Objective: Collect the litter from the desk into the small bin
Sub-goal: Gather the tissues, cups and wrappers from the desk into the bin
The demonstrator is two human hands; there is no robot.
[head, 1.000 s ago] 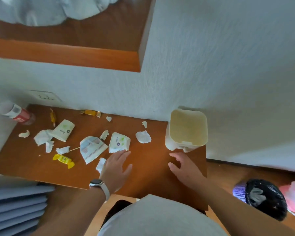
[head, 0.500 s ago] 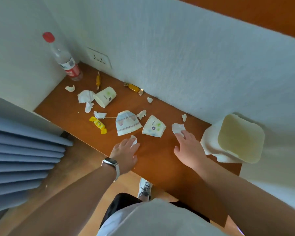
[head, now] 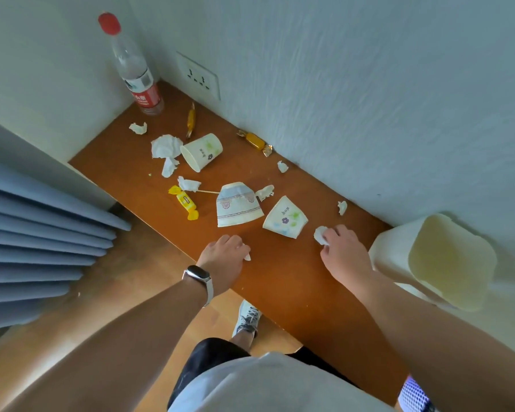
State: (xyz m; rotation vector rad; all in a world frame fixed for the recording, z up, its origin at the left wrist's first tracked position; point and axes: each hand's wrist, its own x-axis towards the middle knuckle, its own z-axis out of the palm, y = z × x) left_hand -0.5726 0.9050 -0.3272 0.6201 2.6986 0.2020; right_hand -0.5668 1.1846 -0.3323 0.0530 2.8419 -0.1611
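Litter lies across the brown desk (head: 283, 272): a paper cup on its side (head: 202, 152), two flattened cups (head: 237, 205) (head: 286, 217), crumpled tissues (head: 164, 146), a yellow candy (head: 186, 201) and a gold candy (head: 254, 140). My left hand (head: 225, 258) is closed over a small white tissue scrap at the desk's front edge. Fingers of my right hand (head: 344, 252) pinch a tissue wad (head: 320, 235) on the desk. The small cream bin (head: 449, 263) stands open just right of that hand.
A clear bottle with a red cap (head: 136, 75) stands in the far left corner below a wall socket (head: 198, 76). More tissue bits (head: 282, 166) (head: 342, 207) lie along the white wall. A blue curtain (head: 36, 242) hangs left of the desk. My shoe (head: 247, 318) shows below.
The view has swung down and closer. My left hand closed over the scrap near the front edge, and my right hand reached the tissue wad and gripped it.
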